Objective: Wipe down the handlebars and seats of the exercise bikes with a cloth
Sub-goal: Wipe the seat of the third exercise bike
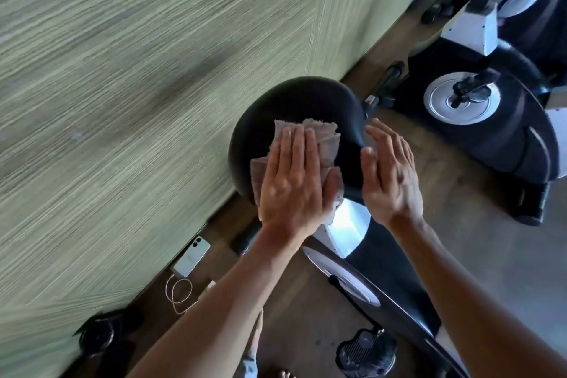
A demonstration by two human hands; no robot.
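Head view: my left hand (pixel 290 175) lies flat, fingers straight and together, pressing a folded cloth (pixel 325 139) onto the black seat (pixel 294 98) of the near exercise bike (pixel 386 267). Cloth is pale pinkish-grey, creased in layers, edges sticking out past my fingertips and under the heel of the palm. Seat is rounded, matte black, wide at the far end. My right hand (pixel 389 172) is relaxed and spread beside the seat's right edge, holding nothing; can't tell if the fingertips touch the seat. Bike body below is black with a white panel, a pedal (pixel 365 350) low in frame. Second bike (pixel 478 101) stands further right, black and white. Floor is brown wood. Wall (pixel 138 70) on the left has a green streaked texture. A phone (pixel 191 258) lies on the floor by the wall with a coiled cable (pixel 179 293) next to it.
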